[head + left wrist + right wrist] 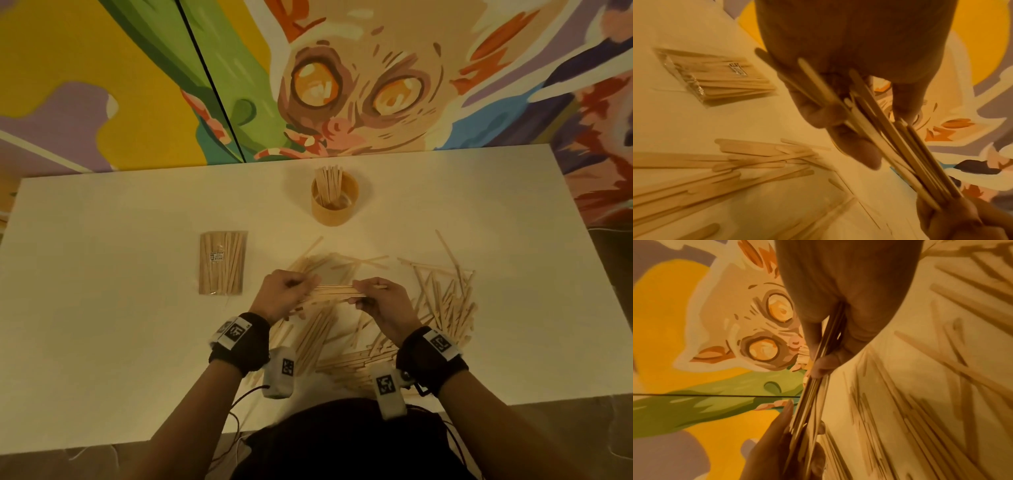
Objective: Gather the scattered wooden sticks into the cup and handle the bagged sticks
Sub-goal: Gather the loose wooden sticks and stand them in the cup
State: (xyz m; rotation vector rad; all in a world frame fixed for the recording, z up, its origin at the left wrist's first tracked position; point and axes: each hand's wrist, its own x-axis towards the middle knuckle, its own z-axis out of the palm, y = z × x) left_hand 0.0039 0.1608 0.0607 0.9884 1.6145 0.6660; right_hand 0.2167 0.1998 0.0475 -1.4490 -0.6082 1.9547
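Both hands grip one bundle of sticks [337, 292] above the tabletop [102, 342].
Left hand [279, 294] and right hand [380, 301] pinch its ends; loose sticks [445, 301] beneath; cup [334, 200] beyond; bagged sticks [222, 263] left.

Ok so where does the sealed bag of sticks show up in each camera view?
Head: bag of sticks lies flat on the table, left of centre, left of the left hand.
Left wrist: upper left, beyond the loose sticks.
Right wrist: not in view.
Shared landmark: the bundle of sticks held between both hands.
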